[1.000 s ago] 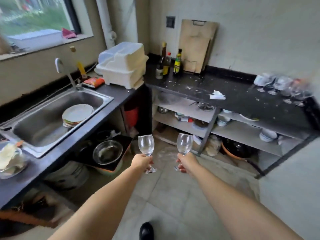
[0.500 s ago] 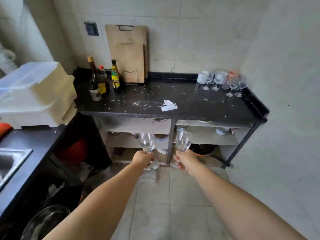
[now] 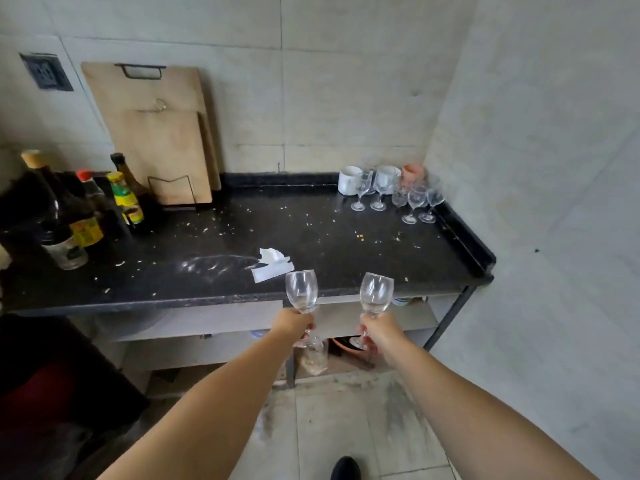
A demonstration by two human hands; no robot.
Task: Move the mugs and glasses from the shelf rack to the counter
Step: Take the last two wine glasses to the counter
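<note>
My left hand (image 3: 294, 323) grips the stem of a clear wine glass (image 3: 302, 289), held upright in front of the black counter (image 3: 311, 237). My right hand (image 3: 379, 332) grips the stem of a second wine glass (image 3: 375, 294), also upright, beside the first. Both bowls rise just above the counter's front edge. At the counter's back right corner stand several wine glasses (image 3: 410, 202), a white mug (image 3: 349, 180) and a pink mug (image 3: 412, 172).
A crumpled white paper (image 3: 272, 265) lies near the front edge, just left of the held glasses. Sauce bottles (image 3: 86, 209) crowd the left end, and wooden cutting boards (image 3: 156, 133) lean on the back wall. Shelves (image 3: 207, 320) sit under the counter. A wall closes the right side.
The view swung right from the sink and came closer to the black counter. Both hands kept hold of their glasses and now sit at the counter's front edge.
</note>
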